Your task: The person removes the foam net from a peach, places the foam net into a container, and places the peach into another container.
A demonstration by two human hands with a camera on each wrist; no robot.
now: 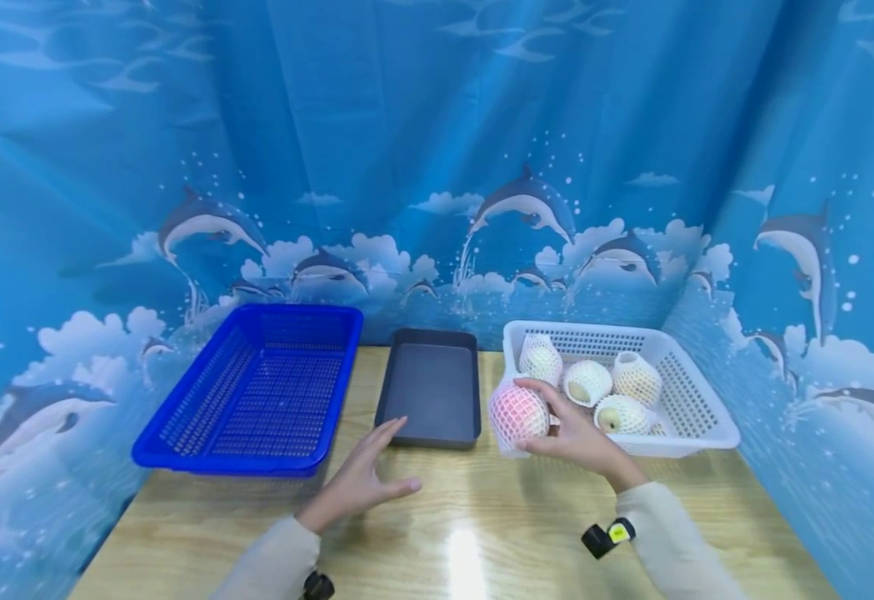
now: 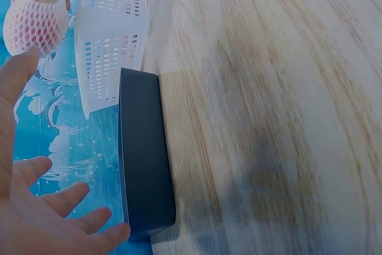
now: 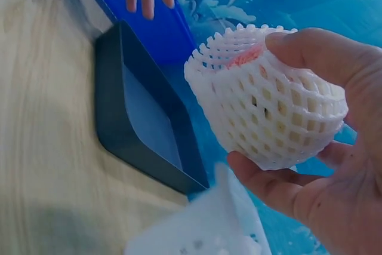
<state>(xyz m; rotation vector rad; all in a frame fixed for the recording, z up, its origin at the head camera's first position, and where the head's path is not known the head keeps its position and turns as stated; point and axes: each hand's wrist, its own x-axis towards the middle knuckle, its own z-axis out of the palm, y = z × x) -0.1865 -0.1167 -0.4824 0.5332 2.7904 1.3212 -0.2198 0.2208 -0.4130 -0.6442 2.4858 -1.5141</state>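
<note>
My right hand (image 1: 575,433) grips a pinkish round fruit in a white foam net (image 1: 519,412), raised at the left front corner of the white basket (image 1: 695,392). In the right wrist view, thumb and fingers curl round the net (image 3: 280,108), and a bit of red shows at its opening. Fingers spread, my left hand (image 1: 357,483) hovers by the near edge of the dark grey tray (image 1: 432,387) and holds nothing. Several pale fruits in foam nets (image 1: 586,383) lie inside the white basket. What kind of fruit they are, I cannot tell.
A blue slotted basket (image 1: 335,400) stands left of the tray. All of these are on a light wooden table (image 1: 422,533), with a blue dolphin-print curtain (image 1: 407,167) behind and at the sides.
</note>
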